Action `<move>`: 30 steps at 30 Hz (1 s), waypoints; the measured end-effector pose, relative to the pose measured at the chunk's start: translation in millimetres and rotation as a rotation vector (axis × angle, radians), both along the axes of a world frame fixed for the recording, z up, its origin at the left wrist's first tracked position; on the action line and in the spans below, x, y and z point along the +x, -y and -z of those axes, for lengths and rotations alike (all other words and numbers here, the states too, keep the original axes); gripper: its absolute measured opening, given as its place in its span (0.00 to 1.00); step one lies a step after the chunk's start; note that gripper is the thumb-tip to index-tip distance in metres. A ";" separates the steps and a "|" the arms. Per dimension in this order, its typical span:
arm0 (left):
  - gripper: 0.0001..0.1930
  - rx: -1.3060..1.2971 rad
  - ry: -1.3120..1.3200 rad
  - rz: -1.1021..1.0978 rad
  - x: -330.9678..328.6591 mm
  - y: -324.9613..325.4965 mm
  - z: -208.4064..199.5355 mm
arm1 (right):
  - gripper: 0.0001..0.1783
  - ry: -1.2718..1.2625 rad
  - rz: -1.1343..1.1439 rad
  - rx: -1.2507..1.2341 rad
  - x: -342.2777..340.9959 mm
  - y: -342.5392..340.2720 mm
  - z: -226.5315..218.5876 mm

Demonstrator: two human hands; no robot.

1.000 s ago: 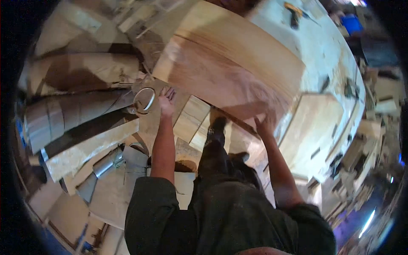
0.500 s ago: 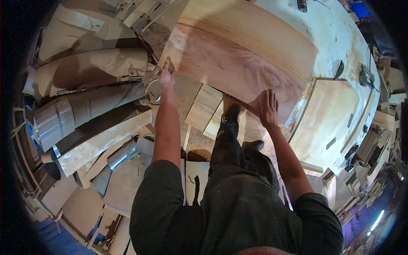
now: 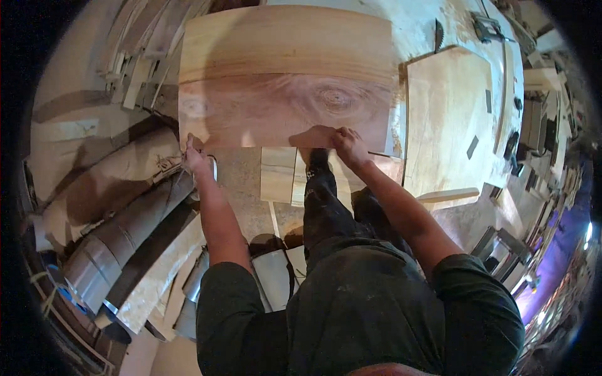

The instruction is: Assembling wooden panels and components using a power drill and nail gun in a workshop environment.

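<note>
A wide wooden board (image 3: 269, 103), pale along its far half and reddish with a swirling knot along its near half, lies flat in front of me. At its near left corner my left hand (image 3: 197, 160) grips the edge, thumb on top and the other fingers mostly hidden. My right hand (image 3: 352, 149) holds the near edge right of the middle, its fingers curled over the top face. Shadows of my head and arm fall across the wood.
Right of the board, a pale panel (image 3: 445, 119) with cut corners lies on a whitish worktop (image 3: 420, 19). A saw blade (image 3: 438, 36) and a dark clamp-like tool (image 3: 488, 28) are at the far right. Rolled sheets (image 3: 125, 219) crowd the left; small planks (image 3: 278, 175) lie below the board.
The board has swung from slanted to nearly level in view, partly as my view turned. My right hand's fingers, stretched flat on it before, now curl at its near edge. My left hand keeps its corner.
</note>
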State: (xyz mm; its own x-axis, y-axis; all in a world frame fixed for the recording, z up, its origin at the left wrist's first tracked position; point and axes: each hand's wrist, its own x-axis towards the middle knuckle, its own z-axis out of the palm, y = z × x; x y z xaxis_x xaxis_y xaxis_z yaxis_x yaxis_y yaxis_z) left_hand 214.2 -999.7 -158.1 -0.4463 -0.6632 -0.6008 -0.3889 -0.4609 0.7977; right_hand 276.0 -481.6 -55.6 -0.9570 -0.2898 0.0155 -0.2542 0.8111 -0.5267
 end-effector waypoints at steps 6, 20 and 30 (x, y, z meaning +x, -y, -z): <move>0.22 0.130 -0.102 -0.048 -2.0 -66.8 -19.4 | 0.10 0.238 0.041 0.089 10.6 -9.9 -1.3; 0.11 0.109 -0.065 0.268 153.7 -179.9 10.3 | 0.13 0.480 0.441 -0.163 44.8 -73.8 -75.7; 0.15 -0.293 -0.326 1.264 205.2 -543.0 -99.7 | 0.38 0.184 1.679 -0.035 284.1 -404.9 16.0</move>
